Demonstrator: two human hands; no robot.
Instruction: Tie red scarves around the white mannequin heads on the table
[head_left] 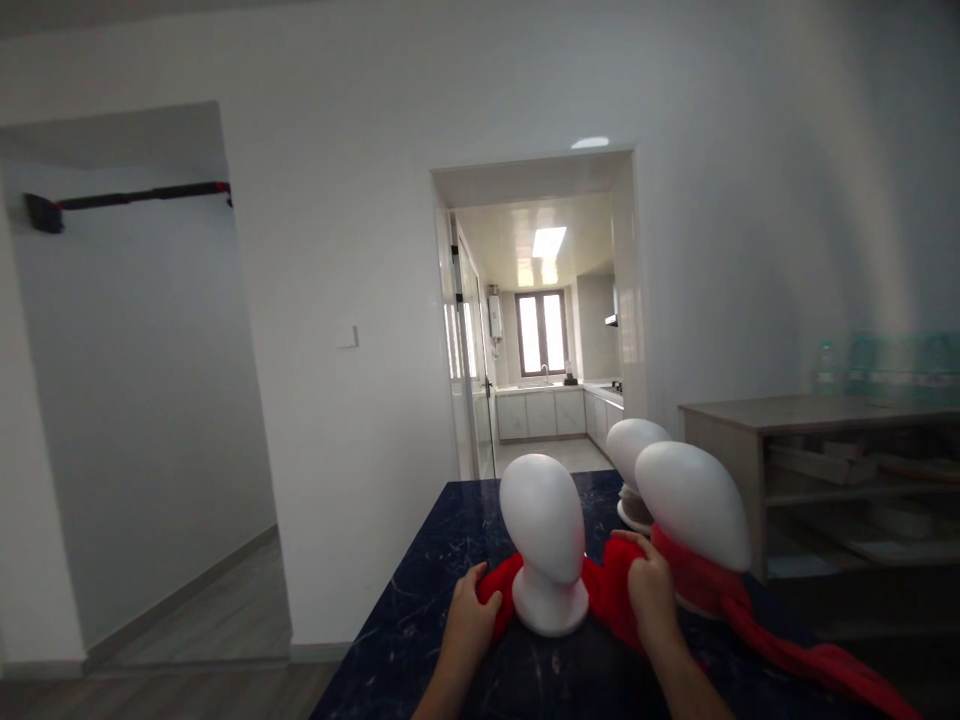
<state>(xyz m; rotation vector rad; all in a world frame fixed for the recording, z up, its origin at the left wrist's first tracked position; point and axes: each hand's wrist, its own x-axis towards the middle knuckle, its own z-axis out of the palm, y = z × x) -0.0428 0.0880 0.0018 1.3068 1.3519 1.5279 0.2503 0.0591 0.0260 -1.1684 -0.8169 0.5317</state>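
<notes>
A white mannequin head (541,515) stands upright on the table, directly between my two hands. A red scarf (619,590) passes behind its neck and comes out on both sides. On the left side, my left hand (474,610) is closed on one part of the scarf. My right hand (651,590) grips a thicker, bunched part on the other side. Close to my right hand stands a second white mannequin head (694,505), tilted in view, with a red scarf (697,575) wrapped around its neck and trailing to the lower right.
Behind the second head is another white mannequin head (634,440), with something brownish at its neck. The dark blue marbled table (420,570) supports them. At right stands a shelf unit (720,415) with plastic bottles (862,362) on top. A doorway leads to a kitchen (544,412).
</notes>
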